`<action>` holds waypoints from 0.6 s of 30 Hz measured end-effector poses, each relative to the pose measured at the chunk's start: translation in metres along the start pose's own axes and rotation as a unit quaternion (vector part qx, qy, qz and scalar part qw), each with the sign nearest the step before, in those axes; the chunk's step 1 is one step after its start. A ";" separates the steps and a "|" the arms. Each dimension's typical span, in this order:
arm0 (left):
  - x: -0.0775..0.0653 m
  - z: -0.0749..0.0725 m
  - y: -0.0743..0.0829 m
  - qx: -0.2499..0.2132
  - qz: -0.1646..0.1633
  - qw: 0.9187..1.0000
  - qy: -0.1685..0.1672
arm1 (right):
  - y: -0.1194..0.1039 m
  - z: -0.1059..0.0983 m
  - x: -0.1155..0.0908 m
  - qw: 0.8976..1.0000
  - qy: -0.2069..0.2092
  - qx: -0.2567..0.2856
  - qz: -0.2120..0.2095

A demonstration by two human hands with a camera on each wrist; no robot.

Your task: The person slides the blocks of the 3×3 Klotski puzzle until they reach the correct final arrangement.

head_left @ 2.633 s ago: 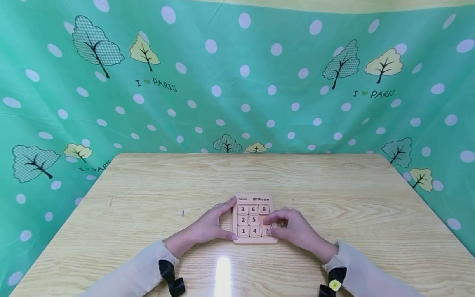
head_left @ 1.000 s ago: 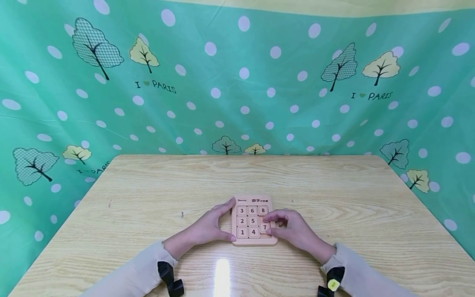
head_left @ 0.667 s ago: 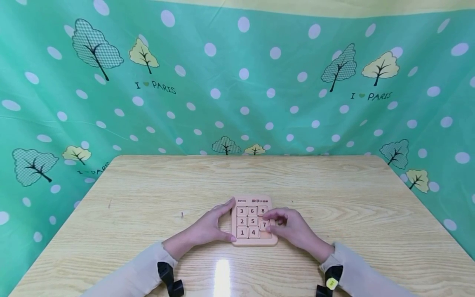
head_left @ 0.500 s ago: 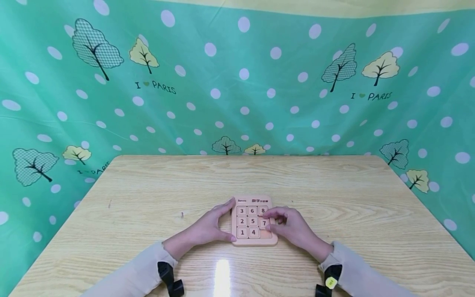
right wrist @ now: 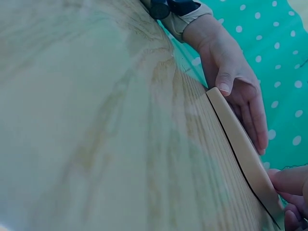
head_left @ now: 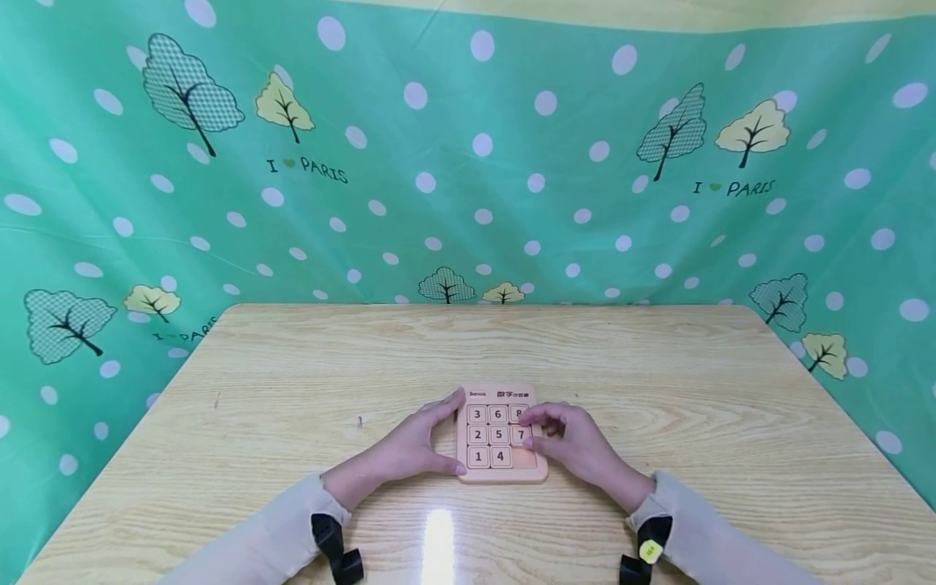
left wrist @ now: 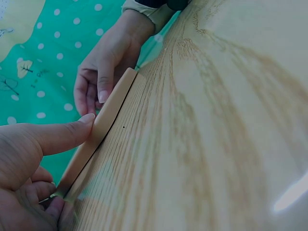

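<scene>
A pale pink number sliding puzzle (head_left: 504, 477) lies flat on the wooden table in the head view. My left hand (head_left: 405, 443) grips its left side, thumb at the near corner and index finger by the far one. With thumb and index finger, my right hand (head_left: 574, 436) pinches the number 7 tile (head_left: 520, 435) at the right end of the middle row. Its index fingertip partly covers the number 8 tile (head_left: 516, 412). The lower right slot is bare. From the left wrist, the left thumb (left wrist: 67, 137) shows pressed on the puzzle's near edge (left wrist: 102, 126).
The light wooden table (head_left: 351, 349) reaches back to a green dotted curtain (head_left: 483, 162) printed with trees. Black wrist cameras sit on both sleeves (head_left: 256, 528). A bright light reflection (head_left: 439, 544) falls on the table in front of the puzzle.
The number 7 tile has slid away from the person, from the lower right slot up into the middle row. The right fingers moved with it; the left hand keeps its place.
</scene>
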State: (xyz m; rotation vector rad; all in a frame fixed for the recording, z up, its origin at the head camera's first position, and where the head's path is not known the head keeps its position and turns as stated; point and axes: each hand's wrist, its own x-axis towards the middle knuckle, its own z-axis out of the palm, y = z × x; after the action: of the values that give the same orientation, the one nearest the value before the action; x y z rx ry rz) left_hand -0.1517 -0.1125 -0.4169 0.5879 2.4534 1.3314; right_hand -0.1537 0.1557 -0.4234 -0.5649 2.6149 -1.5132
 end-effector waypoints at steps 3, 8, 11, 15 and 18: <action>0.000 0.000 0.001 0.001 -0.003 1.000 -0.001 | 0.001 0.000 0.001 1.000 -0.001 0.001 -0.010; 0.000 0.000 0.000 -0.002 -0.003 1.000 -0.002 | 0.001 0.000 0.001 1.000 0.001 0.006 -0.013; 0.000 0.000 -0.002 -0.005 0.004 1.000 -0.002 | 0.000 0.002 0.001 1.000 0.012 0.009 0.000; 0.001 0.000 -0.003 -0.004 0.009 1.000 0.000 | -0.003 0.007 -0.003 0.999 0.023 0.023 0.012; 0.000 0.000 -0.003 -0.001 0.007 1.000 0.002 | -0.006 0.012 -0.006 0.999 0.027 0.035 0.017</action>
State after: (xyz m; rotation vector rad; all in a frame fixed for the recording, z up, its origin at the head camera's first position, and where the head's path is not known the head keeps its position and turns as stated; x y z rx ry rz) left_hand -0.1525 -0.1137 -0.4194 0.6048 2.4548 1.3415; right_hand -0.1439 0.1453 -0.4253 -0.4786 2.5836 -1.6249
